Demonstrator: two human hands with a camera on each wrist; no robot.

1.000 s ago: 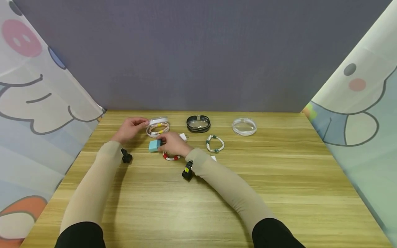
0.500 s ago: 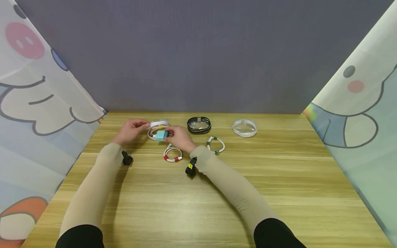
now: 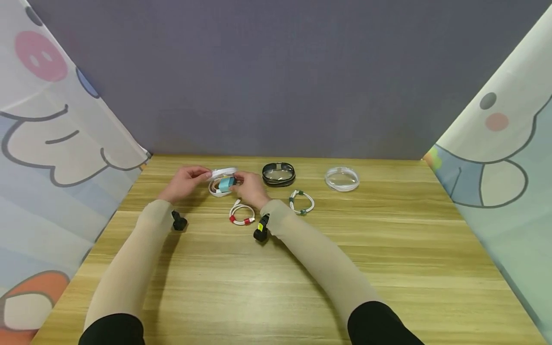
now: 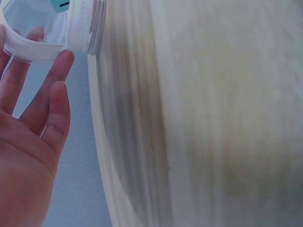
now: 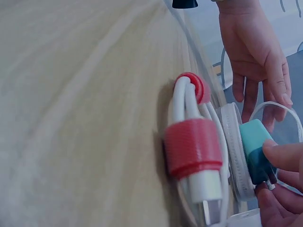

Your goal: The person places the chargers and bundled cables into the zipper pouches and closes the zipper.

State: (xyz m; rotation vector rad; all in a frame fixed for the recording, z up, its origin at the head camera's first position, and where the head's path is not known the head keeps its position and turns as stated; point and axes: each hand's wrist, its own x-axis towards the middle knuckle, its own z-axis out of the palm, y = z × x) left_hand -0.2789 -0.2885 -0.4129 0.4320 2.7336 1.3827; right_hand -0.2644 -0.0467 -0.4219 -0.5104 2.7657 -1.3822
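At the back left of the table stands a round case with a white rim (image 3: 217,193), its clear lid (image 3: 224,171) raised. My left hand (image 3: 184,183) pinches the lid's edge between thumb and fingers; the left wrist view shows fingertips on both sides of the clear lid. A light-blue charger plug (image 3: 225,184) is pinched by my right hand (image 3: 251,189), overlapping the case's opening. In the right wrist view the charger (image 5: 255,135) sits right against the white ring of the case, its metal prongs toward my fingers. A beige cable coiled in the case is mostly covered.
Just in front lies a coiled white cable with red ties (image 3: 247,221). Right of my right hand is another with green ties (image 3: 291,199). A black round case (image 3: 271,182) and a white clear one (image 3: 342,188) stand along the back, before a grey partition (image 3: 284,86).
My right hand has lifted the blue charger from near the red-tied cable and carried it back to the round case's opening. My left hand has stayed at the lid.
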